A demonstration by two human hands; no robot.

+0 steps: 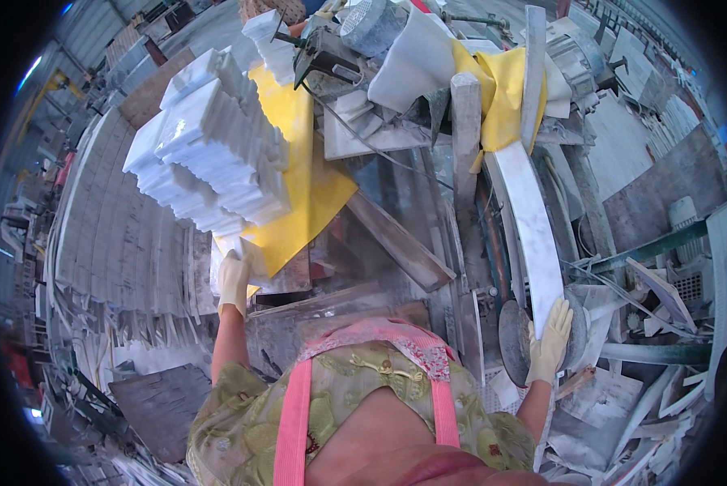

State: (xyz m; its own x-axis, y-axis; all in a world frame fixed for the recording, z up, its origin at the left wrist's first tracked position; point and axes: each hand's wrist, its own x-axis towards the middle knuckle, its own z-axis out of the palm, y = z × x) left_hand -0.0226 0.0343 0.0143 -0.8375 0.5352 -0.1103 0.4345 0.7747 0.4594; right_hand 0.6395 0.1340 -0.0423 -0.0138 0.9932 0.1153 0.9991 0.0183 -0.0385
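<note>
My left hand (233, 282), in a pale glove, is closed on the near end of a white marble piece (232, 244) at the foot of a tall stack of white marble pieces (209, 154). On the right, my gloved right hand (550, 340) grips the near end of a long white marble strip (533, 223), thumb on one side and fingers on the other. The strip runs away from me to a yellow sheet (501, 89) draped over a support. Round grey discs (512, 340) stand beside my right hand, one on each side.
Another yellow sheet (298, 202) lies beside the stack. A motor (371, 24) and a dark metal bracket (327, 57) sit at the far side. Wooden beams (400, 239) cross the middle. Long grey slabs (120, 211) stand at left; stone offcuts (606, 405) and green pipes (655, 353) lie at right.
</note>
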